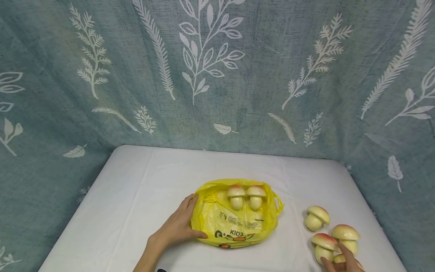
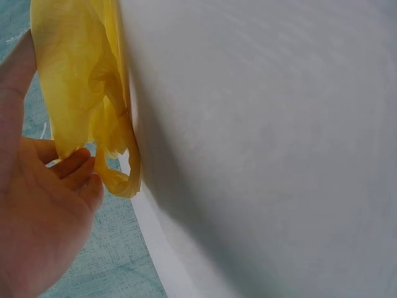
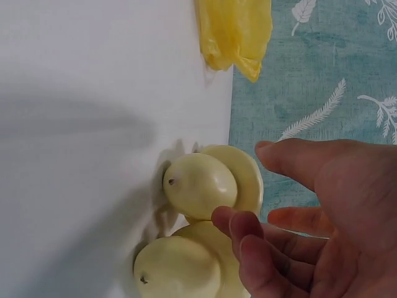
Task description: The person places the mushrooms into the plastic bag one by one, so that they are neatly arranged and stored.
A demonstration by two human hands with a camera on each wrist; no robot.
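A yellow plastic bag (image 1: 234, 226) lies on the white table with its mouth spread. Inside it are two toy mushrooms, one on the left (image 1: 236, 203) and one on the right (image 1: 255, 203), with reddish-cream caps. My left hand (image 1: 183, 223) grips the bag's left side, thumb near the front and fingers farther back; the left wrist view shows curled fingers against the yellow plastic (image 2: 74, 74). At the lower right, my right hand (image 1: 343, 261) reaches over several more mushrooms. Its thumb and fingers are apart beside a red-capped mushroom (image 1: 324, 254), and contact is unclear.
Two other mushrooms, one behind (image 1: 317, 218) and one to the right (image 1: 346, 238), stand in the loose group. Another is partly hidden under my right hand. A blue-green leaf-patterned cloth (image 1: 258, 75) hangs behind and beside the white table (image 1: 163, 170).
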